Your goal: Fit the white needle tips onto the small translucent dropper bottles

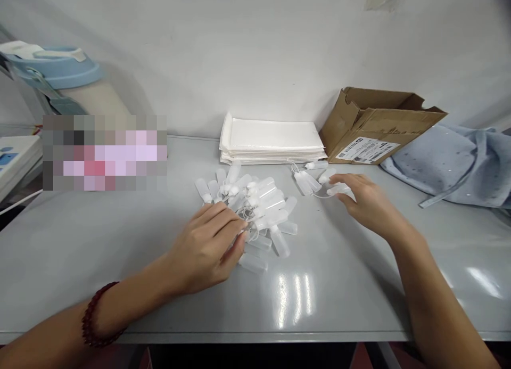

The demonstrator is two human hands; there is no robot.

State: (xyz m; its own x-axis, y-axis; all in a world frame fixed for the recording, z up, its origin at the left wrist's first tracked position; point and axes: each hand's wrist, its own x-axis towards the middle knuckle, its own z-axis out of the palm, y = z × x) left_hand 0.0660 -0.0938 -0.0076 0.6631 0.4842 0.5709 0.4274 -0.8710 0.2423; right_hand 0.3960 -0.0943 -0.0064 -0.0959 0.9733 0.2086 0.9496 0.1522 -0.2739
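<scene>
A heap of small translucent plastic bottles with white caps and thin white loops lies in the middle of the table. My left hand is at the heap's near left side, its thumb and fingertips pinched together among the loops; what they grip is hidden. To the right, my right hand has its thumb and forefinger curled around a small plastic bottle, partly covered by the fingers. Several more loose bottles lie just left of that hand, some joined by looped cords.
Behind the heap is a stack of white padded envelopes. An open cardboard box leans at the back right, beside a blue-grey cloth bag. A large blue-lidded tumbler and a white device stand at the left; a blurred patch covers something there.
</scene>
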